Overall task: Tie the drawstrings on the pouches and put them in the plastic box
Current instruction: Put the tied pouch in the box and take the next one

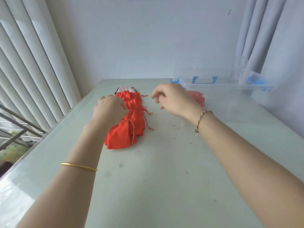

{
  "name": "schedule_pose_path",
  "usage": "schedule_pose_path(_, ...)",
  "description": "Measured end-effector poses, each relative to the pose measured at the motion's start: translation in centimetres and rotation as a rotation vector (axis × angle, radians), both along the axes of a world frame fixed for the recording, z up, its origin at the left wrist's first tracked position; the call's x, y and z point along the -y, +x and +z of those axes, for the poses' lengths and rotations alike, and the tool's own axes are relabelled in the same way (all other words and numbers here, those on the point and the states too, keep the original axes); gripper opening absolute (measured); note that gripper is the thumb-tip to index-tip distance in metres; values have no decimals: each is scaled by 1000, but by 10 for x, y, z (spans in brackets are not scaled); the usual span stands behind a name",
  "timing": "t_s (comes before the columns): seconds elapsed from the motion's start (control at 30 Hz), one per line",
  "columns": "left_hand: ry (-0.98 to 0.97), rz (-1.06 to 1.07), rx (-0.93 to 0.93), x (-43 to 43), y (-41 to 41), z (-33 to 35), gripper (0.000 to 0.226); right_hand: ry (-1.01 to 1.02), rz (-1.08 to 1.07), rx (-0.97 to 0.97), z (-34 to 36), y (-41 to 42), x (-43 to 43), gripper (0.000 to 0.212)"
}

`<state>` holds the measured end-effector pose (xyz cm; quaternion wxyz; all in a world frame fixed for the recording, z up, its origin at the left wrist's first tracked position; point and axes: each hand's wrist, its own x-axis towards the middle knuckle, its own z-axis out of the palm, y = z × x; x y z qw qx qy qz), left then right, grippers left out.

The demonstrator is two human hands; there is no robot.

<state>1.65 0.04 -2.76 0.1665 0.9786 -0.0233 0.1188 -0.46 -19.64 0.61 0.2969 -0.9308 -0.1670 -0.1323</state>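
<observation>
Step as I read it: picking the next pouch off the pile of red pouches (130, 129), mid-table (164, 170). Left hand (110, 111) sits on the pile's far half, fingers curled at a gathered neck; can't tell if it pinches cloth. Right hand (172, 99) hovers just right of the pile, loosely curled, holding nothing. Hands apart. Clear plastic box (230, 96), blue latches, sits right of the pile and beyond it, with red pouches (197, 97) already inside. Next I'd lift one pouch and catch its drawstrings (147, 112). Cloth is soft, matte, puckered; strings thin and frayed, so they'll likely tangle. A white pouch (125, 89) lies at the pile's far end.
</observation>
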Motion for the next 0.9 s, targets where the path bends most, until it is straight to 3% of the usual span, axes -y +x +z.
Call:
schedule_pose_path(0.07, 41, -31, -30, -3, -7, -2, 22, 4, 26, -62, -14, -5, -7, 34)
schedule_pose_path(0.17, 130, -45, -62, -1, -17, -4, 4, 24, 33, -131, -30, -10, -12, 33)
schedule_pose_path(0.27, 179, -14, -55, 3, -23, -9, 15, 78, 43, -177, -40, -14, -15, 32)
schedule_pose_path(0.43, 174, -28, -53, 0, -29, -6, 11, 244, 88, -222, -49, -19, -22, 25)
schedule_pose_path(0.5, 125, -77, -63, 1, -34, 3, 3, 259, 154, -243, -51, -24, -26, 31)
schedule_pose_path(0.57, 87, -154, -62, 5, -42, 14, 12, 277, 226, -277, -52, -29, -28, 37)
schedule_pose_path(0.63, 62, -229, -55, 16, -52, 26, 14, 342, 270, -259, -52, -33, -26, 21)
schedule_pose_path(0.7, -9, -309, -34, 32, -58, 32, 8, 417, 252, -229, -49, -34, -14, 4)
schedule_pose_path(0.77, -174, -357, -28, 44, -58, 31, 7, 466, 205, -218, -45, -35, 4, 5)
schedule_pose_path(0.83, -354, -400, -104, 56, -53, 24, 22, 503, 156, -236, -43, -35, 27, 6)
schedule_pose_path(0.9, -406, -414, -151, 70, -46, 13, 25, 511, 119, -254, -42, -33, 48, 10)
